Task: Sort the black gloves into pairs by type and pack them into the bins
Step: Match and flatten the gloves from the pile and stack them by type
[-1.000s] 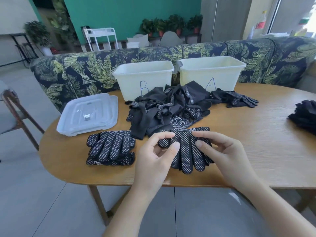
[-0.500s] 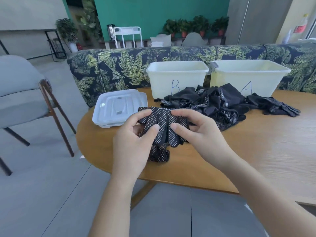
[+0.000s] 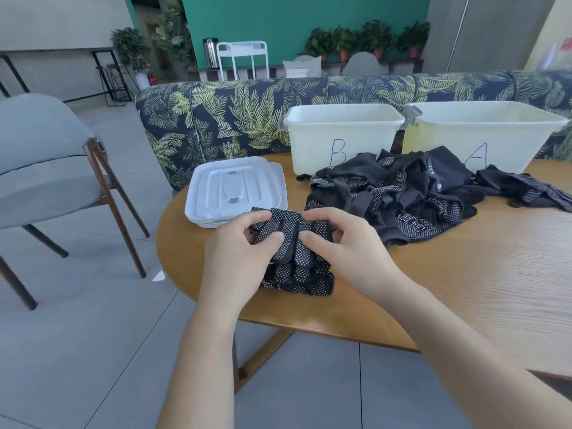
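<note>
Black white-dotted gloves (image 3: 291, 233), folded.

I read a blue hand-drawn "B" on the front of the left bin (image 3: 340, 140) and a blue "A" on the right bin (image 3: 483, 134), both at the table's far side. A small tag on one glove in the pile (image 3: 402, 193) shows lettering too small to make out.

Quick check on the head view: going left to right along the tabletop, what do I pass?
Stacked lids → dotted gloves pinched by left hand and right hand → bin B → loose glove pile → bin A.
</note>
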A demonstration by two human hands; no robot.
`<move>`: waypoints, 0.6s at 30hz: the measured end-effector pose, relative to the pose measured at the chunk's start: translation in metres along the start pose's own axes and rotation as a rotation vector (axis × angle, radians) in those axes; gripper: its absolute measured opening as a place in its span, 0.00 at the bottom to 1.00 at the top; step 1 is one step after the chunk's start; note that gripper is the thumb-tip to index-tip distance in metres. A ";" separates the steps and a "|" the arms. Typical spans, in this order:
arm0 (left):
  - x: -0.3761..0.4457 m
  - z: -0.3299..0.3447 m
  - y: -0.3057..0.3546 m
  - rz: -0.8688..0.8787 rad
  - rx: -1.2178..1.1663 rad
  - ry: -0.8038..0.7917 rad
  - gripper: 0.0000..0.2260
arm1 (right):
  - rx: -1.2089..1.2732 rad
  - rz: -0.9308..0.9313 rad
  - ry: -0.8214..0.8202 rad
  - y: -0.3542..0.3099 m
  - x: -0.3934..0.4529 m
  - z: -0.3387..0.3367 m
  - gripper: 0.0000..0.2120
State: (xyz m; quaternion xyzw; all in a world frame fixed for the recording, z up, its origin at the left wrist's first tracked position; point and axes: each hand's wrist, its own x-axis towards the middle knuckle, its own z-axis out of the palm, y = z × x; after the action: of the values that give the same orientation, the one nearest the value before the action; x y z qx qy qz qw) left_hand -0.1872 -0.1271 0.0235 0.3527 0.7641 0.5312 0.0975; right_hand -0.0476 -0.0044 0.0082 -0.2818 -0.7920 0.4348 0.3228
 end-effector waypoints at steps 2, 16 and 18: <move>-0.001 -0.001 -0.001 -0.004 0.068 0.024 0.14 | -0.047 -0.006 0.004 0.000 -0.002 0.002 0.12; -0.013 0.008 -0.005 0.137 0.354 0.017 0.16 | -0.195 -0.029 0.004 0.016 -0.019 0.009 0.25; -0.017 0.015 -0.006 0.172 0.322 -0.029 0.17 | -0.212 -0.027 0.018 0.019 -0.023 0.007 0.26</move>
State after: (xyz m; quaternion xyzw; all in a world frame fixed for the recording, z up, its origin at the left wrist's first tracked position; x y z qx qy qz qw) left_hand -0.1694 -0.1282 0.0083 0.4353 0.8049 0.4032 0.0050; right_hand -0.0347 -0.0158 -0.0171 -0.3078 -0.8344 0.3414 0.3041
